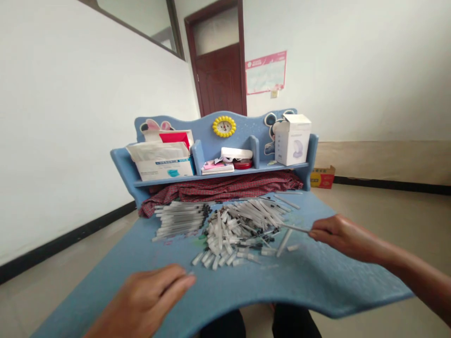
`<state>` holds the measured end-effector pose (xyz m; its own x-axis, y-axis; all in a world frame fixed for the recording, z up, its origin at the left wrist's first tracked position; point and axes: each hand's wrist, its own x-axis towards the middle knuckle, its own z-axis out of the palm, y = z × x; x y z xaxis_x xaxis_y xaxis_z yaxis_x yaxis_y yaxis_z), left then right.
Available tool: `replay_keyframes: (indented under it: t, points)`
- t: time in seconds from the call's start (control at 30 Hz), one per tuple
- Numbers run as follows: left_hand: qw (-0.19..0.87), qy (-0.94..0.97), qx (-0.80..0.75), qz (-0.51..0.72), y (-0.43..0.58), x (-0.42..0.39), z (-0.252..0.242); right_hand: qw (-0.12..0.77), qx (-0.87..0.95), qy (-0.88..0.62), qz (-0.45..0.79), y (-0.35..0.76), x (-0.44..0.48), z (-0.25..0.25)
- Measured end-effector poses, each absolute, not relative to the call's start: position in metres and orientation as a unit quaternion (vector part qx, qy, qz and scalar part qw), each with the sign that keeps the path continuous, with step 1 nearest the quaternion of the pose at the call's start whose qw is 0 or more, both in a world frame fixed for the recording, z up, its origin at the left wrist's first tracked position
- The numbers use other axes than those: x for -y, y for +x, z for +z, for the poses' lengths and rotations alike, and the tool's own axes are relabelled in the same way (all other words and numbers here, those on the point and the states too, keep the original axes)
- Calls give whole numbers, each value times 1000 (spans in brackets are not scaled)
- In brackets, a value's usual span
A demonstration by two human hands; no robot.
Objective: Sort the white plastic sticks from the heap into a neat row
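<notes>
My right hand (pixel 333 233) pinches one end of a thin grey rod (pixel 298 228), which looks like a pen refill and points left toward the pile. At the lower left, my left hand (pixel 151 291) is closed, thumb against fingers and blurred. A small pale bit shows at its fingertips, too small to name. Between and beyond the hands lies a loose heap of translucent pen parts (pixel 246 218) with white pieces and black ends. Left of the heap, clear tubes with black ends (pixel 179 218) lie in a stack. A single clear tube (pixel 283 242) rests near my right hand.
The blue desk (pixel 169 272) has a curved front edge. Its rear shelf (pixel 225 176) holds a mask box (pixel 165 168), a white carton (pixel 293 141) and a red round tin (pixel 243 164). Checked cloth (pixel 225 187) is bunched beneath. A yellow clock (pixel 224 126) hangs on the backboard.
</notes>
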<state>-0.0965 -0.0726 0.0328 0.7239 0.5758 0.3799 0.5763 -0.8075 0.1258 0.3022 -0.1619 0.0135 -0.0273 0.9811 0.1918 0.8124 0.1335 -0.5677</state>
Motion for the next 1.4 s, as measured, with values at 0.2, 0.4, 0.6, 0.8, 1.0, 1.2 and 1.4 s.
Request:
replay_keyframes:
  t: [0.2, 0.4, 0.6, 0.8, 1.0, 1.2, 1.4]
  points:
    - [-37, -964, 236, -118, 22, 78, 20, 353, 574, -683, 281, 292, 124, -7]
    - [28, -976, 206, -72, 111, 70, 9, 465, 490, -657, 334, 295, 132, -18]
    - [49, -977, 204, -40, 168, 65, 5, 533, 430, -640, 347, 303, 135, -26]
    - [59, -972, 220, -61, 169, 58, 5, 557, 402, -623, 374, 308, 141, -32]
    - [59, -964, 239, -100, 131, 49, 14, 585, 399, -557, 435, 302, 138, -25]
    - [71, -963, 234, -116, 79, 43, 9, 625, 405, -495, 448, 278, 108, -9]
    - [76, -957, 255, -117, 38, 36, 13, 647, 413, -496, 405, 253, 63, -9]
